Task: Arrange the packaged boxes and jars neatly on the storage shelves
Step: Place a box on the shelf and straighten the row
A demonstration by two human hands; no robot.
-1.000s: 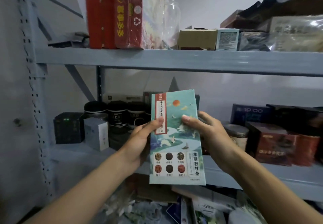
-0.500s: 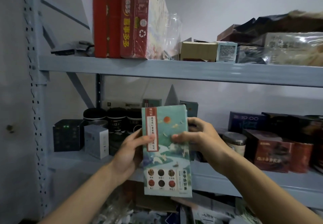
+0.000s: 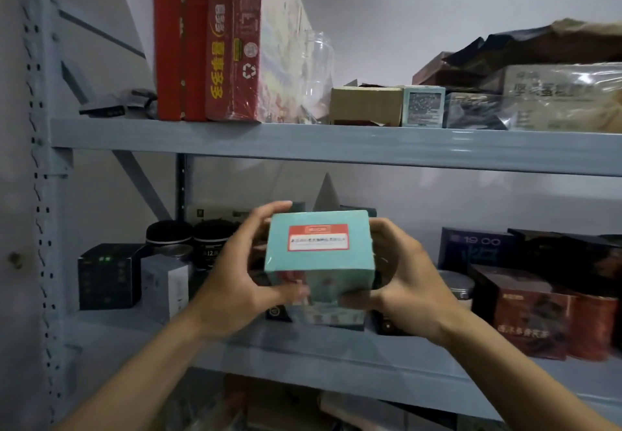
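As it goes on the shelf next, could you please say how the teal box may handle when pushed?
The teal box shows crisp edges between the left hand and right hand, so probably stiff. Flat faces suggest sliding, not rolling.

One wide-angle head view, facing the grey shelving [image 3: 43,195] straight on from close by; it looks under the upper shelf [image 3: 303,141] and down onto the middle shelf [image 3: 336,350]; left hand [image 3: 235,282] and right hand [image 3: 414,286] hold the teal box [image 3: 319,245] mid-frame.
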